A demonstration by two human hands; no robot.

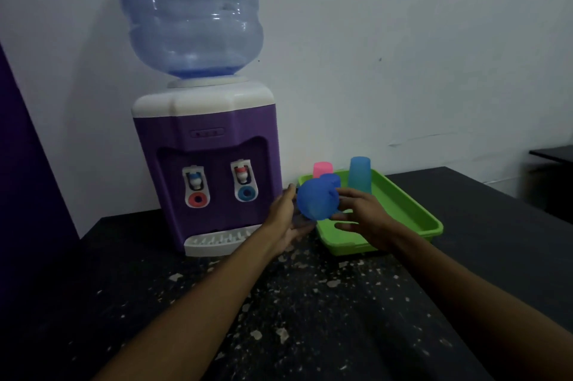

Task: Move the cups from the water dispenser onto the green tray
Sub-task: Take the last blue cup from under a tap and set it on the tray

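Dispenser point(206, 169) stands at the tabletop's point(310, 303) back edge against the wall, purple body with white top. Bottle point(192, 14) sits inverted on it; its label is cut off at the top of the view and reads upside down, lettering not legible with certainty. Two taps on the front: the left one blue-tipped over a red ring, the right one red-tipped over a blue ring. White drip grid point(217, 239) at the base carries no cup.

Green tray point(412, 210) lies just right of the dispenser, near the back edge. Pink cup point(322, 168) stands inverted at its back left corner; light blue cup point(359, 174) stands inverted beside it, apart from it. The tray's right half and front are bare.

Dark blue cup point(317, 199) is held in the air over the tray's left edge, tilted toward the camera. Right hand point(364, 219) grips its side with fingers curled partway. Left hand point(286, 219) is open, palm toward the cup, fingertips close to it; contact cannot be told.

The tabletop's front and right stretches are open, paint-flecked.
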